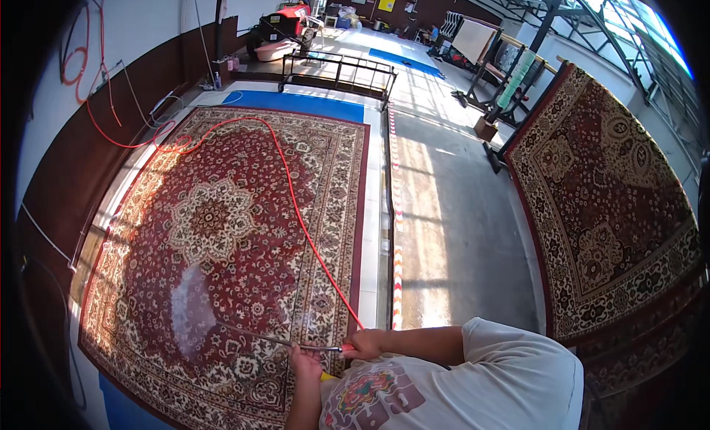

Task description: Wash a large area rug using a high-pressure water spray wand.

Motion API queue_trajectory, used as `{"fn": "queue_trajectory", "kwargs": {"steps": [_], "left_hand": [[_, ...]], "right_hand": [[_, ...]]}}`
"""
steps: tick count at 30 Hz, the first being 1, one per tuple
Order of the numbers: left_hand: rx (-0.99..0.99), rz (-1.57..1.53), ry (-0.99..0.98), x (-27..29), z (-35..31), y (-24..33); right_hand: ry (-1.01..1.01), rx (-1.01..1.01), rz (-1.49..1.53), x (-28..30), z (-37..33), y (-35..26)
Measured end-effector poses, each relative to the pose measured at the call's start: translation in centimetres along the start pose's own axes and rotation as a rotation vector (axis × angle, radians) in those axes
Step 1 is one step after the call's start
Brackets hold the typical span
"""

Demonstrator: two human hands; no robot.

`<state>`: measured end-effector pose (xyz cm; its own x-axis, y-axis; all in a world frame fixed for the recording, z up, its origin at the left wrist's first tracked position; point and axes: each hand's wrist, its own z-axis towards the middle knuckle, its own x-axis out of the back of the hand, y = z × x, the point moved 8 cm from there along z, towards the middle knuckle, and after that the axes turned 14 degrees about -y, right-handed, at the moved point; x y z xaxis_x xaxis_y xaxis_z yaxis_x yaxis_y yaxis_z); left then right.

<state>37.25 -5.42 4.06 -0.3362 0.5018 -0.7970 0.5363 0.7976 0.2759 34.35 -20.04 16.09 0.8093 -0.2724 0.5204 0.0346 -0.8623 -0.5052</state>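
Note:
A large red and cream patterned rug (259,297) lies flat before me. Over its near part I hold a thin metal spray wand (270,337) that points to the left. My left hand (305,362) is closed around the wand's shaft. Closer to my body, my right hand (364,345) grips its rear end, where a red handle partly shows between the fingers. A red hose (302,219) runs from near my right hand across the rug to the far left wall. Beyond the wand's tip, a whitish fan of spray (191,311) spreads over the rug.
Another patterned rug (606,200) hangs on the right. A black metal rack (336,73) stands past the rug's far edge, near a red machine (285,23). Red-and-white striped tape (397,230) borders the grey floor (473,245). Coiled hoses hang along the left wall.

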Motion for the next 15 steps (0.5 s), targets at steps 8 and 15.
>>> {"fn": "queue_trajectory", "kwargs": {"steps": [8, 15], "left_hand": [[0.383, 0.058, -0.007, 7.1, -2.2, -15.0], [0.306, 0.256, 0.068, 2.5, -8.5, -23.5]], "right_hand": [[-0.216, -0.113, 0.119, -9.4, -7.4, 6.4], [-0.104, -0.160, 0.359, -14.3, -17.3, 12.0]]}}
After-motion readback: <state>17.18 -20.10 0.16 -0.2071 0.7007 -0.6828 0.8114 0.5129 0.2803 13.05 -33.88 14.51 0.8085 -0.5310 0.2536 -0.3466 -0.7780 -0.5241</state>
